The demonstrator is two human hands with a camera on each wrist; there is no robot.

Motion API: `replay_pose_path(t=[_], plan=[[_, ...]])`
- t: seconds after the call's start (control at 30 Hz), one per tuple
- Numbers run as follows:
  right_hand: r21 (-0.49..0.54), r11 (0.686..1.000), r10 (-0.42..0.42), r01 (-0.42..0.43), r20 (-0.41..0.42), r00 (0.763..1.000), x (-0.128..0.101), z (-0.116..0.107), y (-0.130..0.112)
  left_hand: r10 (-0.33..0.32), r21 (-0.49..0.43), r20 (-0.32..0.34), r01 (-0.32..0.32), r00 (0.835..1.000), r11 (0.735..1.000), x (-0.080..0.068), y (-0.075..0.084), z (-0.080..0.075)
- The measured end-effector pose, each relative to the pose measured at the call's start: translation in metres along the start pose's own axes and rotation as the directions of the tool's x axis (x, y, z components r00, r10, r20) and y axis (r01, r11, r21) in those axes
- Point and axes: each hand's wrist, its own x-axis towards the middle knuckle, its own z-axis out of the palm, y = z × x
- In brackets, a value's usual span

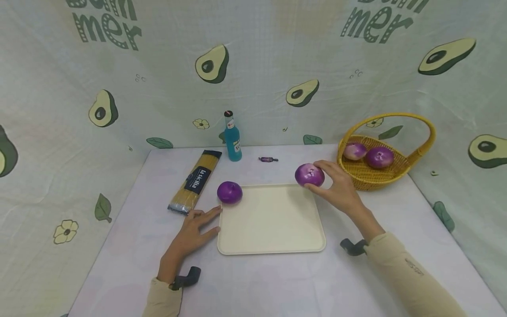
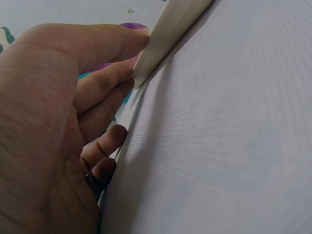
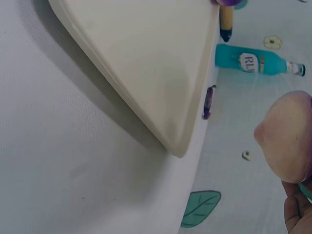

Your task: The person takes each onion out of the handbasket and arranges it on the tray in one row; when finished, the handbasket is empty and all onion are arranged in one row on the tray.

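So the biggest thing is the pale backdrop (image 1: 253,110) printed with avocados, then the white table (image 1: 253,286) in front of it. On that there's a cream rectangular tray (image 1: 273,220), pretty much in the middle. Yellow wicker basket (image 1: 366,180) with a tall handle sits at the far right. Over on the left, a pack of pasta (image 1: 195,182) lies at a slant, dark label facing up.

Hands are well apart, btw. The left hand (image 1: 192,233) has its thumb and fingertips against the tray's left edge, and the right hand (image 1: 338,189) is pinching a purple onion (image 1: 306,175) by the tray's far right corner. Blue bottle (image 1: 233,138) stands upright just beyond the pasta.

Another onion (image 1: 229,193) is at the tray's far left corner, can't tell if it's fully on it. Two more onions (image 1: 379,157) lie side by side in the basket. Smallest thing is a purple wrapped candy (image 1: 268,159) behind the tray.
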Motion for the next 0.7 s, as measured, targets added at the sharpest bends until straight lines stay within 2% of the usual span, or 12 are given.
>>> replay_pose_path(t=[0.7], plan=[[0.031, 0.999, 0.034, -0.036, 0.041, 0.999, 0.001, 0.012, -0.012, 0.023, 0.005, -0.017, -0.023, 1.0, 1.0, 0.0, 0.0, 0.001]])
